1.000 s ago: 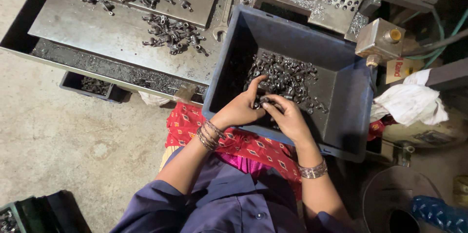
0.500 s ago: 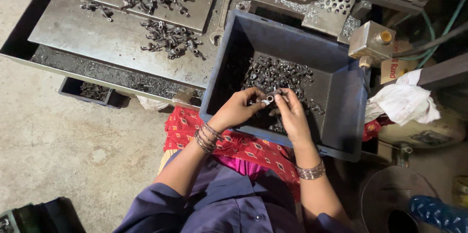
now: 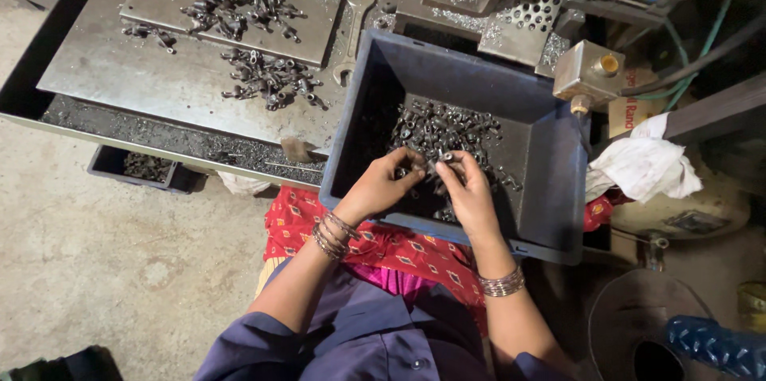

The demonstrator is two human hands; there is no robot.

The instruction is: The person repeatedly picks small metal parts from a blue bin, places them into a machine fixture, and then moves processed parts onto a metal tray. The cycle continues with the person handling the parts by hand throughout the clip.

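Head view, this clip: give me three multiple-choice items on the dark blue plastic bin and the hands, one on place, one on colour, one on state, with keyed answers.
1. Where are both hands?
A. Inside the bin, over the small metal parts
B. On the steel table
C. On the white rag

2. What colour is the crumpled cloth to the right of the bin?
A. Red
B. White
C. Green

3. How full is the bin?
A. Heaped to the rim
B. Bare
C. A shallow pile on its floor

Answers: 1 A, the left hand and right hand meet inside the dark blue rectangular plastic bin, fingers on the small grey metal parts. 2 B, the crumpled cloth is white. 3 C, the parts cover only part of the floor, well below the rim.
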